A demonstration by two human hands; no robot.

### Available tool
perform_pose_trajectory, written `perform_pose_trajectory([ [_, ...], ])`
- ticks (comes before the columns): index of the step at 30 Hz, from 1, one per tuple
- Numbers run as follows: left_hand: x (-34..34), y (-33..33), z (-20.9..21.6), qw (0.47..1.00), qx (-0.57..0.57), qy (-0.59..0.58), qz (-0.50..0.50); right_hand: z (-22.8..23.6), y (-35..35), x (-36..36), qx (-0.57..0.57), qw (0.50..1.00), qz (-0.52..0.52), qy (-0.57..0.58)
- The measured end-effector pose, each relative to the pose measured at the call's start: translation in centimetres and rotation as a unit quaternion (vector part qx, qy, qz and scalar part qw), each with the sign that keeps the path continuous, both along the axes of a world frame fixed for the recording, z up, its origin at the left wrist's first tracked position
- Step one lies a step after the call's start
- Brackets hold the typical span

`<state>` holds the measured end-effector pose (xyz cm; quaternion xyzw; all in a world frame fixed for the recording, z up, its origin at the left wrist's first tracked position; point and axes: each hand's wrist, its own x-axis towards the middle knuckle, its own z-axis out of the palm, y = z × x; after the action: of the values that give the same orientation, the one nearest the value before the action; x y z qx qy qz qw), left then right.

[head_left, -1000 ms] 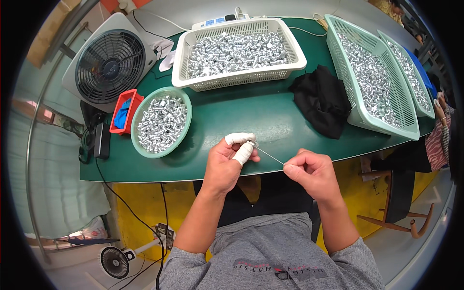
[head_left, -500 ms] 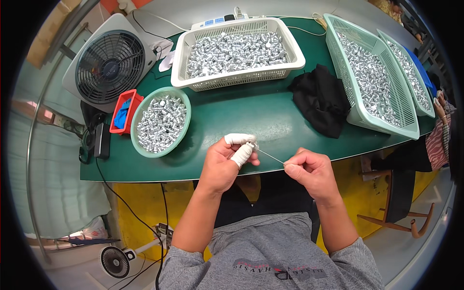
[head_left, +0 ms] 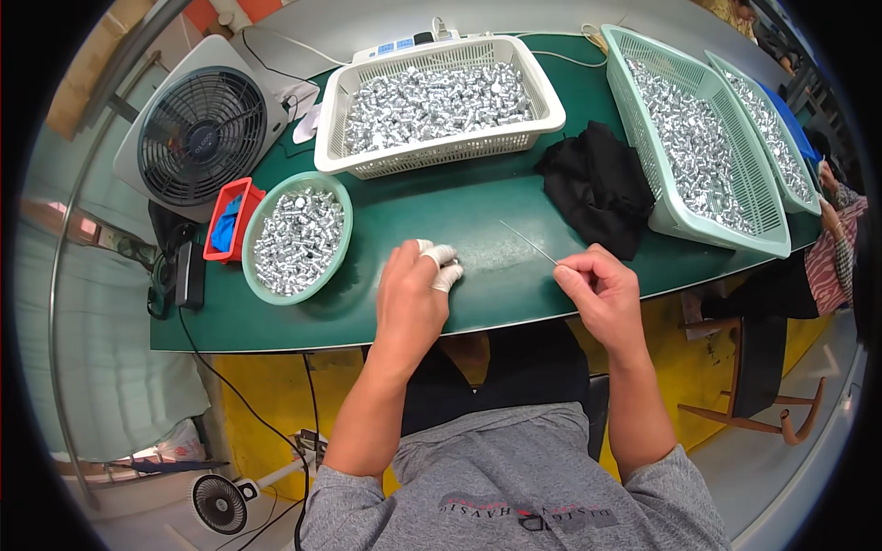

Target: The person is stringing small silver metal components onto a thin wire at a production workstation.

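Note:
My right hand (head_left: 599,292) pinches one end of a thin, straight metal rod (head_left: 527,241) between thumb and fingertips. The rod points up and to the left over the green table, its tip touching nothing. My left hand (head_left: 413,283) is turned knuckles up just above the tabletop, fingers curled in, with white wrapping on the thumb and some fingers. Whatever those fingers hold is hidden. Left of that hand stands a round green basket (head_left: 344,241) heaped with small silvery metal parts (head_left: 299,241).
At the back is a white basket (head_left: 441,158) of similar parts; two pale green baskets (head_left: 726,230) stand on the right. A black cloth (head_left: 597,188) lies between. On the left are a box fan (head_left: 202,138), a red bin (head_left: 228,220) and cables. A co-worker's arm shows far right.
My left hand has moved left and turned knuckles up, away from the rod's tip. The rod stays in my right hand, now tilted higher. A small shiny part at my left fingertips is hidden now.

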<state>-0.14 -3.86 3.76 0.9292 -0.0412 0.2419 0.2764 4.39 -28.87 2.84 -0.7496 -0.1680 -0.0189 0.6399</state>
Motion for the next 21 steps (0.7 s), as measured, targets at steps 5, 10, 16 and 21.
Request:
perform_pose_trajectory([
  [5,0.3,0.1,-0.7,1.0,-0.001,0.007,-0.001,0.0,0.1,0.0,-0.008,1.0,0.006,0.004],
  [10,0.1,0.4,-0.6,0.963,-0.252,-0.063,-0.067,1.0,0.5,0.9,0.029,0.999,0.017,0.028],
  [16,-0.1,1.0,-0.9,0.705,-0.69,0.066,-0.149,0.2,1.1,2.1,0.025,1.0,-0.002,-0.012],
  [21,-0.1,0.8,-3.0,0.69,-0.704,0.057,-0.156,-0.7,1.8,1.5,-0.053,0.994,-0.026,-0.088],
])
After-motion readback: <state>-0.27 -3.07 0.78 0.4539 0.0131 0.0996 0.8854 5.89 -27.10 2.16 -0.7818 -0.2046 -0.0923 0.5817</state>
